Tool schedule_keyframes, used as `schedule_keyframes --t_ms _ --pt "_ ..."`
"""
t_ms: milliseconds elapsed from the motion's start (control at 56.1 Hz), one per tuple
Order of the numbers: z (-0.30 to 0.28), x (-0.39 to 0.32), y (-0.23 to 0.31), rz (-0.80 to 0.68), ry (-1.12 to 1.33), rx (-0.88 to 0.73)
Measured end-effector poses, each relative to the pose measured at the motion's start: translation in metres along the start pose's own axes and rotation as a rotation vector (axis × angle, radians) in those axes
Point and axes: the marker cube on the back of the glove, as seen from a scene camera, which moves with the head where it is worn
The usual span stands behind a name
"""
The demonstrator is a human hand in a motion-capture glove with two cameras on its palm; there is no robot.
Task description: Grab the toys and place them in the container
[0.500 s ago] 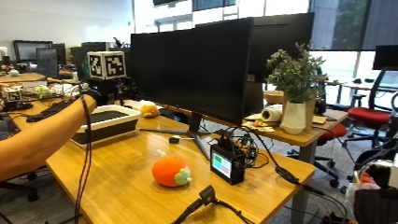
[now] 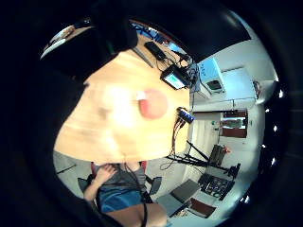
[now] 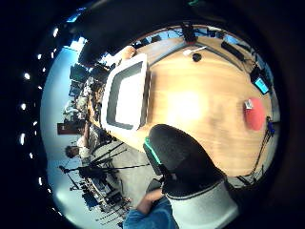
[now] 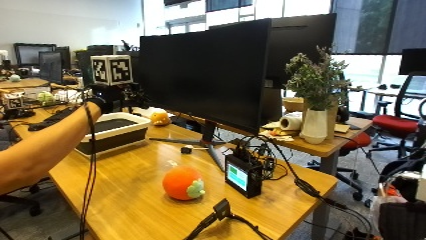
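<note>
An orange round plush toy (image 4: 183, 183) with a green patch lies on the wooden table (image 4: 133, 200), close to its front edge; it also shows in the palm views (image 2: 153, 103) (image 3: 254, 114). The container (image 4: 136, 131), a white tray with a dark inside, stands at the back left (image 3: 143, 95). Just behind it sits a small yellow toy (image 4: 158, 118). My gloved right hand (image 4: 94, 103) hovers high above the container's far left side, with the arm stretched out over the table. It holds nothing, and its thumb (image 3: 183, 157) sticks out straight.
A large black monitor (image 4: 213, 70) stands behind the toys on a stand. A small screen device (image 4: 238, 177) with tangled cables sits right of the orange toy, and a black plug (image 4: 219, 207) lies near the front edge. A potted plant (image 4: 313, 125) stands on the neighbouring desk.
</note>
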Motion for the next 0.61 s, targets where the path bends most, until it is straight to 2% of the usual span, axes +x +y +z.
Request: schedule_keyframes --t_ms 357,607 --pt "0.003 0.052 -0.009 0.059 0.044 -0.012" --pt "0.029 0.106 -0.015 0.117 0.050 -0.020"
